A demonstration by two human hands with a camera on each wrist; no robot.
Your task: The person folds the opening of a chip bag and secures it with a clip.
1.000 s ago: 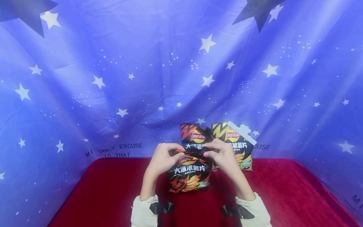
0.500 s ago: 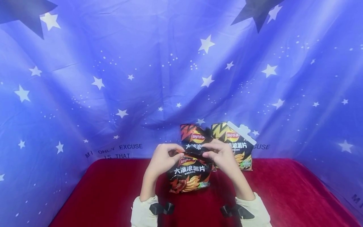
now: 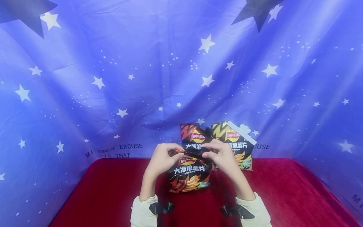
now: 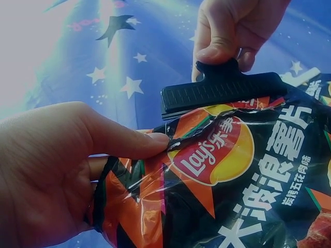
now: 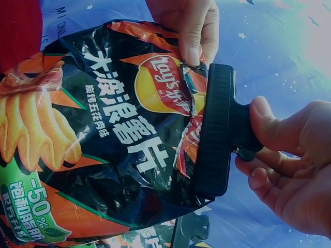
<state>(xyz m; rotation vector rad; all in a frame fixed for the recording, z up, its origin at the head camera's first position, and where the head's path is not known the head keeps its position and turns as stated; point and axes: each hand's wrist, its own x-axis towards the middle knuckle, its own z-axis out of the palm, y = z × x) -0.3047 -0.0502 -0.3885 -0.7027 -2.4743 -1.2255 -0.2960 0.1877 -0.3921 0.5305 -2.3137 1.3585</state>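
In the head view, a black and orange bag of potato chips [image 3: 189, 176] is held upright above the front of the table, its top edge folded over and crumpled. My left hand [image 3: 163, 159] pinches the left end of that edge between thumb and fingers. My right hand [image 3: 224, 157] grips the handle of a black bag clip [image 5: 214, 134] from above. In the left wrist view the clip's long bar lies along the right part of the folded top, and its left end sticks out past the foil. The fingers behind the bag are partly hidden.
Behind stands a second red and black chip bag [image 3: 190, 130] with a black clip at its top corner. To its right is a yellow and black chip bag [image 3: 221, 129] with a white clip [image 3: 241, 132]. A red cloth [image 3: 113, 189] covers the table; a starry blue curtain [image 3: 141, 78] hangs behind.
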